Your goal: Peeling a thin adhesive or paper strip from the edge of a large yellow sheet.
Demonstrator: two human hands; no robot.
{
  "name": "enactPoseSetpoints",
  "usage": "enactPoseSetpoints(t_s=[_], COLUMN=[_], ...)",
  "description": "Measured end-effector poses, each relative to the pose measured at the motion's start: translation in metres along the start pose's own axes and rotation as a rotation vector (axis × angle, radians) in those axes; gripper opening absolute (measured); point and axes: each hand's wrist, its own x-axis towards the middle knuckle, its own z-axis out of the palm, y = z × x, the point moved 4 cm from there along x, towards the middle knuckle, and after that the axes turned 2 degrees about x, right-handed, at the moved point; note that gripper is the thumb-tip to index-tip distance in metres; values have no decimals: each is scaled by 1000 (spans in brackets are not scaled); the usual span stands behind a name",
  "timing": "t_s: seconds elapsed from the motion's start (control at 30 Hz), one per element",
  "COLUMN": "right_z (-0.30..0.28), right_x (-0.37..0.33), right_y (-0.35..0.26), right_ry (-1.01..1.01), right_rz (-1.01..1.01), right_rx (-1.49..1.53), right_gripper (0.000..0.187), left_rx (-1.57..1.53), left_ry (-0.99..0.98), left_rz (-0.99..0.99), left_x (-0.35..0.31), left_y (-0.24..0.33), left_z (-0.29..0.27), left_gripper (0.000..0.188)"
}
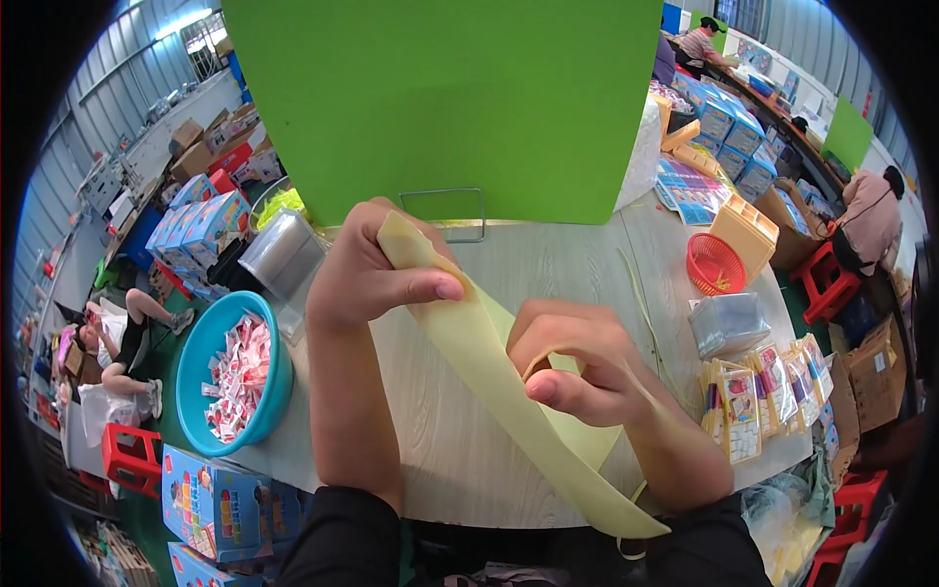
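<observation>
One long strip (489,367), pale yellow, thin and smooth-faced, slants across the wood-grain table (445,470) from between the two hands down to the near edge, its upper-left end flaring out, its lower-right end tapering to a point; more of the same yellow material shows folded behind and beneath the right hand. Left hand (367,259): closed on the upper end, fingers bent behind, thumb lying flat across the front and pointing right, forearm rising nearly upright. Right hand (592,342): fingers curled over into a loose ring with the thumb, yellow material held inside, thumb pointing left, forearm slanting up from the lower right
</observation>
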Motion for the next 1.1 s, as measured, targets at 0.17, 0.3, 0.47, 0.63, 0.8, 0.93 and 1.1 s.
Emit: enactPoseSetpoints(t_s=[0.17,0.3,0.47,0.63,0.8,0.93,1.1], right_z=[7,7,6,5,3,8,10], right_x=[-2,-2,-4,-6,-2,-1,-4], right_y=[7,8,4,-12,-1,4,12], right_ry=[-110,-80,48,122,89,-92,-100], right_rz=[260,200,-24,-307,-72,134,229], right_rx=[288,275,-48,-369,-70,195,363], right_gripper=[21,21,21,21,19,17,19], left_rx=[13,6,-9,0,18,37,34], left_ry=[-11,-20,12,13,57,50,73], left_rz=[-11,4,26,41,58,60,44], left_x=[-3,-1,-4,-4,-5,-6,-6], left_y=[2,1,-3,-5,-6,-4,-7], left_z=[-4,-4,-9,-13,-16,-16,-17], left_gripper=[13,13,14,14,14,14,15])
